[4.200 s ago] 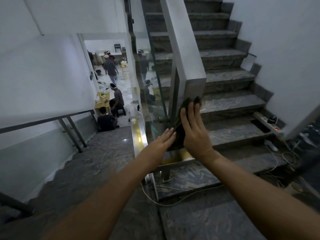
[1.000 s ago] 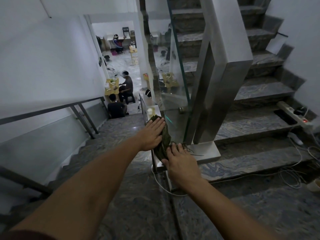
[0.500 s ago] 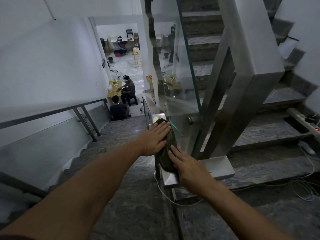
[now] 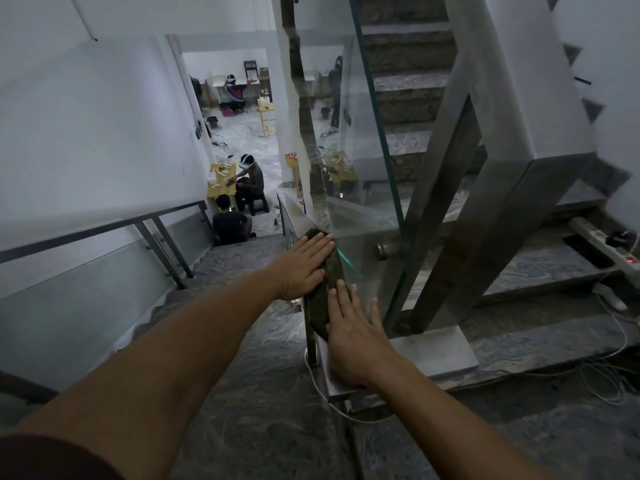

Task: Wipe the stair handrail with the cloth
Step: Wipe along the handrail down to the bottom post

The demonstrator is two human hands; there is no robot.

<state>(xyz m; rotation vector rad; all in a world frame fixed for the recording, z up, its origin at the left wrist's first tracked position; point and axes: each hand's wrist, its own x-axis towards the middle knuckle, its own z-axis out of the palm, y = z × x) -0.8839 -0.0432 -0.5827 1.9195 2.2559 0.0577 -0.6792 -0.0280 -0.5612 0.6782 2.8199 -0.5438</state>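
Hands flat: left hand (image 4: 304, 268) and right hand (image 4: 356, 337) press cloth (image 4: 327, 292) onto handrail (image 4: 337, 382), glass panel (image 4: 367, 188) right beside it.

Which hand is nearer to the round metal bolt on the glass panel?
Left. The left hand lies flat on the upper end of the dark green cloth, about level with the round metal bolt. The right hand presses lower down.

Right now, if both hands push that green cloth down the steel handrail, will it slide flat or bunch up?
The green cloth looks soft and floppy, draped in folds, so it probably bunches. The handrail looks smooth, so it likely slides easily. The left hand and right hand press flat, which may hold it spread.
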